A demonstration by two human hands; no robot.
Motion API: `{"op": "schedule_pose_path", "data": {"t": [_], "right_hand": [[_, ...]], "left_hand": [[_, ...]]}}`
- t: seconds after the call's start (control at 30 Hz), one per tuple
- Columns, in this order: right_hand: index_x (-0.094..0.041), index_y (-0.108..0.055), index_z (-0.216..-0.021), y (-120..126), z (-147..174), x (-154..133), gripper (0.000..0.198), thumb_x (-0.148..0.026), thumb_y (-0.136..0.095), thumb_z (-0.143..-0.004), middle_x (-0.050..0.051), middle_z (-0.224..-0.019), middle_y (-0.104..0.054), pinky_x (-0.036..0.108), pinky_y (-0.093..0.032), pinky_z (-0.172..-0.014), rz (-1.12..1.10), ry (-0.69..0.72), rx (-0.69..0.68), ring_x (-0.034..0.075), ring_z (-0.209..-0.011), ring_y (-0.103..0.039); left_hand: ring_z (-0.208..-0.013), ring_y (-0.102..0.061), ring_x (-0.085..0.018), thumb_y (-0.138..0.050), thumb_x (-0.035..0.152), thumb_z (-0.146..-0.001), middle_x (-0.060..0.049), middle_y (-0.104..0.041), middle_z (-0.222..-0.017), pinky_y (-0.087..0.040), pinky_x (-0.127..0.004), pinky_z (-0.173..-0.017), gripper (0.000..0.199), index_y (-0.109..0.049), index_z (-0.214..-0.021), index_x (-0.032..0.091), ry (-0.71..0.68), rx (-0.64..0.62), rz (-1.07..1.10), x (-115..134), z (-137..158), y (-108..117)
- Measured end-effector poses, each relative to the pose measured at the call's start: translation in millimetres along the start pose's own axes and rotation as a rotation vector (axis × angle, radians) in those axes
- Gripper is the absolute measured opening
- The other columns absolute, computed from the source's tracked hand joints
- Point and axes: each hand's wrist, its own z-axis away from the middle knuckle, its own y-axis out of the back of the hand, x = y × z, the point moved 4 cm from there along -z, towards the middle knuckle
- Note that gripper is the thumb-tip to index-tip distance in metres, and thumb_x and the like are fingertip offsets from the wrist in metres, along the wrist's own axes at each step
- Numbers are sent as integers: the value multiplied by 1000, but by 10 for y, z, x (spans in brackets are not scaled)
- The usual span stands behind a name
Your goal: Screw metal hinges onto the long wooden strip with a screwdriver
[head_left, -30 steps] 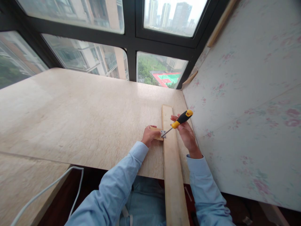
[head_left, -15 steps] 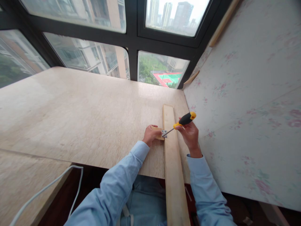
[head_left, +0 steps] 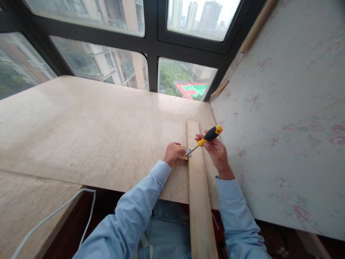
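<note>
My right hand (head_left: 217, 153) holds a yellow and black screwdriver (head_left: 211, 134) by its handle, with some fingers spread. The screwdriver slants down to the left, its tip at a small metal hinge (head_left: 188, 152). That hinge bridges a long pale wooden board (head_left: 198, 187) and a short wooden piece (head_left: 183, 155) butted against the board's left side. My left hand (head_left: 172, 154) is closed on the short piece, pressing it beside the hinge. Whether the tip sits in a screw head is too small to tell.
The board lies on a beige stone sill (head_left: 107, 129) and juts past its front edge towards my body. Dark-framed windows (head_left: 153, 46) stand behind. A flowered wall (head_left: 283, 118) rises close on the right. A white cable (head_left: 56, 211) loops at lower left.
My right hand's fingers have loosened and spread around the screwdriver handle. The handle has tipped slightly up and left. My left hand, the hinge and the board have stayed put.
</note>
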Motion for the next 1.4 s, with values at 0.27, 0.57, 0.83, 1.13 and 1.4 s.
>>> {"op": "schedule_pose_path", "data": {"t": [0.27, 0.57, 0.83, 1.13, 1.4], "right_hand": [[-24, -63, -113, 112, -11, 117, 45, -43, -77, -75, 3, -94, -69, 42, -53, -88, 207, 86, 229, 22, -88, -66], [-30, -48, -136, -13, 48, -80, 51, -46, -60, -89, 8, -131, -62, 51, -46, -104, 12, -12, -74, 27, -121, -58], [-22, -65, -108, 133, 20, 89, 44, -39, -81, -70, 4, -93, -73, 46, -57, -87, 107, 17, 216, 23, -87, -70], [-26, -56, -127, -66, 77, 17, 42, -47, -54, -92, 9, -130, -62, 47, -47, -102, 65, 54, 102, 26, -125, -55], [-22, -65, -109, -79, 143, -113, 35, -43, -70, -81, 8, -110, -73, 46, -54, -93, 142, -28, 174, 25, -100, -68]], "left_hand": [[-65, -61, -16, -76, 5, -50, 1, -63, -70, -48, -27, -61, 43, -57, -87, 18, 2, 11, -33, -11, -10, 7], [-63, -60, -16, -77, 6, -50, 1, -63, -69, -47, -27, -60, 44, -57, -87, 18, 11, 3, -23, 10, 6, 3], [-65, -60, -16, -78, 8, -48, 1, -64, -70, -47, -26, -59, 46, -57, -88, 17, 2, -5, -15, -10, -6, 6], [-65, -60, -16, -78, 11, -48, 0, -63, -71, -48, -26, -59, 48, -56, -90, 17, -8, -10, -28, -11, -13, 13], [-67, -60, -17, -78, 11, -48, -1, -63, -74, -48, -26, -60, 48, -57, -91, 15, -18, -13, -54, -1, -17, 5]]}}
